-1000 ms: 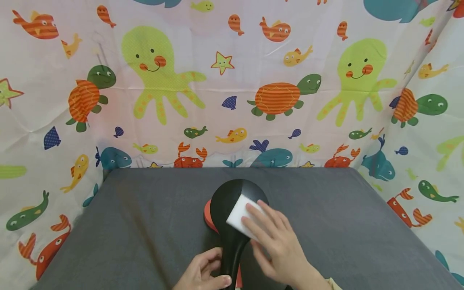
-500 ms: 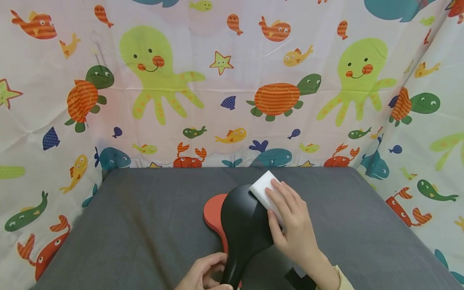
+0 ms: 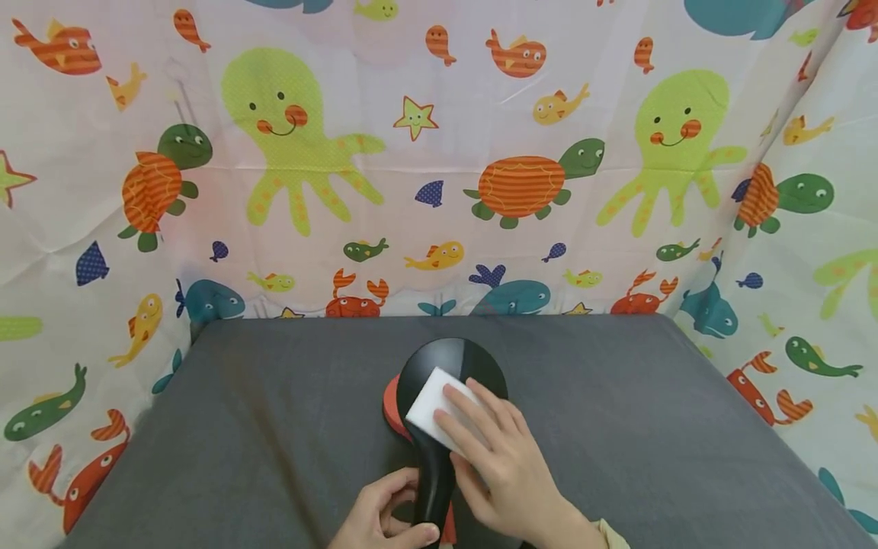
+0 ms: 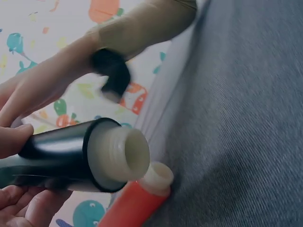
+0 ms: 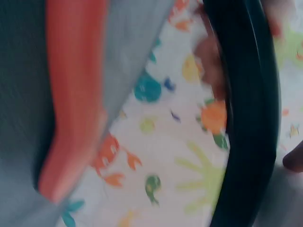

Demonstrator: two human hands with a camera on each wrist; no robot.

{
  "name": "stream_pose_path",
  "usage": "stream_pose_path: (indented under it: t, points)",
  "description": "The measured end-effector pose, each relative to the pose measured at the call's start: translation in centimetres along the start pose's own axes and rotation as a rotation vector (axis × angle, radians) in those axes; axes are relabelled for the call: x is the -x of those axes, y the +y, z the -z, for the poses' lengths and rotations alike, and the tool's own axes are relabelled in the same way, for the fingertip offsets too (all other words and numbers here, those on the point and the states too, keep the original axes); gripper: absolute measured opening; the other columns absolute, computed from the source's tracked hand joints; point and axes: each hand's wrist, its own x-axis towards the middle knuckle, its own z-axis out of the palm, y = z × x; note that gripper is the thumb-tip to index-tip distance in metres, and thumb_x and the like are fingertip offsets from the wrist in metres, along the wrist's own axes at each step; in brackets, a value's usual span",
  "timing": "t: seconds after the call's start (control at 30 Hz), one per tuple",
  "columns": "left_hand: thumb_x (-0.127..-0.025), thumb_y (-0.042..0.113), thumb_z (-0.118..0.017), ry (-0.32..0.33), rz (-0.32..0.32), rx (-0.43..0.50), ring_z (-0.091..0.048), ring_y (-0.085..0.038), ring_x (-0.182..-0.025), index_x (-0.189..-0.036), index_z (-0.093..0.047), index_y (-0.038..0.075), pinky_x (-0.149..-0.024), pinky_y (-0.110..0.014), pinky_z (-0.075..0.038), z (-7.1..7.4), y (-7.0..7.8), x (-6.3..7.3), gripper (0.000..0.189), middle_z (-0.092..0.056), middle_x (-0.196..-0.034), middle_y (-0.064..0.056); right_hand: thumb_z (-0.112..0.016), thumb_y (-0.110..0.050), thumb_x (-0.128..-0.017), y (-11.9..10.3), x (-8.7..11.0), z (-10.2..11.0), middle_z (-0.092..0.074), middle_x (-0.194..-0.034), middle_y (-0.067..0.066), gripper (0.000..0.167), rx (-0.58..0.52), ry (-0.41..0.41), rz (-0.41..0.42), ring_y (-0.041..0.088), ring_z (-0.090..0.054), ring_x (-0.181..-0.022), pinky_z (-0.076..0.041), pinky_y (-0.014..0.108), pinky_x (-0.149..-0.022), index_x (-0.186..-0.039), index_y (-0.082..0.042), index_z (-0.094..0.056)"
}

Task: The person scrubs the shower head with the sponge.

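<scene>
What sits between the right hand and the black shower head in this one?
A white sponge-like block, held under the fingers of the right hand, lies between it and the black shower head; the head view shows this.

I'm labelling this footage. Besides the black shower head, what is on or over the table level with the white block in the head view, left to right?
Red shower head, white block, right hand.

Looks like smooth, glossy plastic on the black shower head (image 3: 434,473), duller at the threaded end (image 4: 134,155), matt on the red shower head (image 3: 393,410); matt foam on the white block (image 3: 432,404); woven cloth on the grey tabletop (image 3: 604,412), creased sheeting on the printed backdrop (image 3: 439,164).
</scene>
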Motion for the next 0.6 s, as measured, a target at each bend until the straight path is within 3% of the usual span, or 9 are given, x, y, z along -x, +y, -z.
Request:
stream_pose_path:
  t: [0.13, 0.27, 0.37, 0.5, 0.6]
  points:
    - [-0.086, 0.011, -0.065, 0.015, -0.035, -0.178, -0.062, -0.011, -0.087, -0.118, -0.054, -0.007, -0.065, -0.031, -0.056, -0.5, -0.2, 0.0, 0.039, -0.060, -0.099, -0.011, -0.037, -0.030, -0.097, 2.2, -1.3, 0.8, -0.045, -0.137, 0.014, 0.043, 0.043, 0.047, -0.141, 0.037, -0.039, -0.124, -0.037, 0.054, -0.090, -0.128, -0.007, -0.054]
    - [-0.087, 0.013, -0.064, 0.000, -0.029, -0.193, -0.061, -0.012, -0.088, -0.116, -0.056, -0.005, -0.068, -0.030, -0.056, -0.8, -0.1, 0.1, 0.035, -0.059, -0.099, -0.010, -0.036, -0.034, -0.097, 3.1, -1.8, 1.0, -0.043, -0.139, 0.014, 0.046, 0.053, 0.053, -0.231, 0.038, -0.038, -0.124, -0.037, 0.058, -0.090, -0.129, -0.006, -0.053]
    - [-0.086, 0.014, -0.066, 0.016, -0.041, -0.233, -0.061, -0.011, -0.087, -0.114, -0.057, -0.003, -0.066, -0.029, -0.055, -0.9, -0.1, 0.1, 0.034, -0.059, -0.098, -0.007, -0.037, -0.030, -0.097, 2.1, -1.7, 0.5, -0.044, -0.137, 0.015, 0.044, 0.049, 0.037, -0.155, 0.039, -0.039, -0.123, -0.039, 0.057, -0.089, -0.130, -0.006, -0.052]
    - [-0.084, 0.012, -0.068, 0.051, -0.089, -0.290, -0.061, -0.008, -0.085, -0.113, -0.058, -0.003, -0.062, -0.026, -0.055, -1.0, -0.2, 0.1, 0.034, -0.061, -0.097, -0.004, -0.036, -0.023, -0.097, 0.0, -1.3, -0.4, -0.045, -0.137, 0.015, 0.040, 0.035, -0.034, 0.060, 0.039, -0.041, -0.123, -0.041, 0.052, -0.088, -0.129, -0.006, -0.053]
    - [-0.084, 0.009, -0.066, 0.055, -0.110, -0.277, -0.062, -0.009, -0.084, -0.112, -0.056, -0.004, -0.063, -0.026, -0.055, -1.0, -0.4, 0.1, 0.033, -0.061, -0.098, -0.007, -0.035, -0.022, -0.096, -0.9, -1.1, -0.8, -0.044, -0.138, 0.012, 0.039, 0.030, -0.102, 0.167, 0.036, -0.040, -0.125, -0.041, 0.047, -0.090, -0.128, -0.009, -0.054]
